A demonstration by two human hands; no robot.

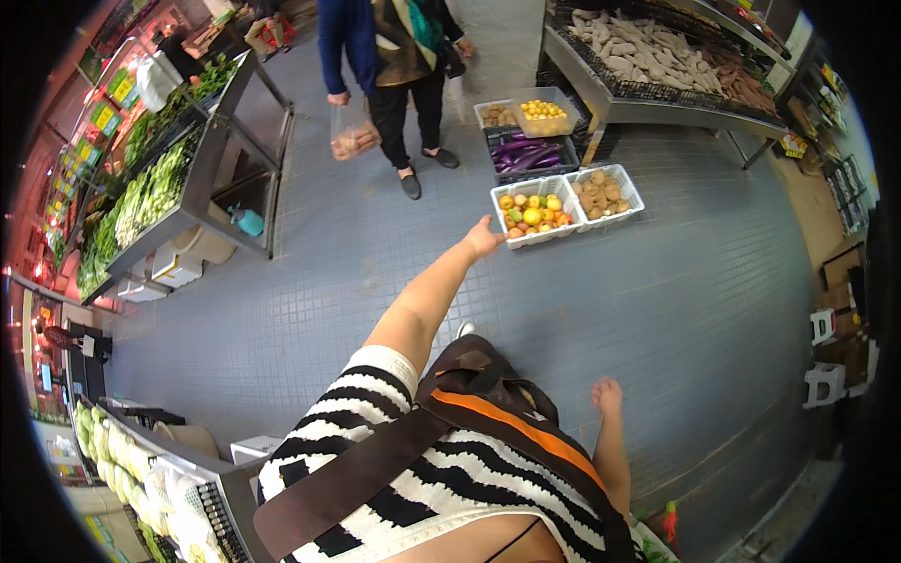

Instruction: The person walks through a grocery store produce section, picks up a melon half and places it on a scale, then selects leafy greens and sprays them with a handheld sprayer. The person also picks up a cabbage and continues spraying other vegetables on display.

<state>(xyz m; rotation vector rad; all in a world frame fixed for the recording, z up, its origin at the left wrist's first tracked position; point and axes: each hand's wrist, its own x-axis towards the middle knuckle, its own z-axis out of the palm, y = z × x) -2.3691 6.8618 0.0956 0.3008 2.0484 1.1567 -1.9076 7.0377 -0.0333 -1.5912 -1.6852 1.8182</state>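
My left hand [484, 238] reaches forward with its fingers apart and nothing in it. Its fingertips are nearest the left side of a white plastic basket [544, 241] of yellow and red round fruit; whether they touch the rim is unclear. Against that basket stands a second white basket [616, 219] of brown round produce. Behind them a dark crate [500, 176] holds long purple eggplants [529, 155]. My right hand [607, 395] hangs low at my side, away from any goods, its fingers partly curled and blurred. A dark bag [486, 366] with an orange stripe hangs across my front.
A person [405, 63] stands ahead, carrying a clear plastic bag [354, 137] of produce. Stalls of leafy greens [151, 186] and pale gourds [116, 461] line the left. A metal stand [626, 105] of root vegetables is front right. White stools [823, 385] stand at right.
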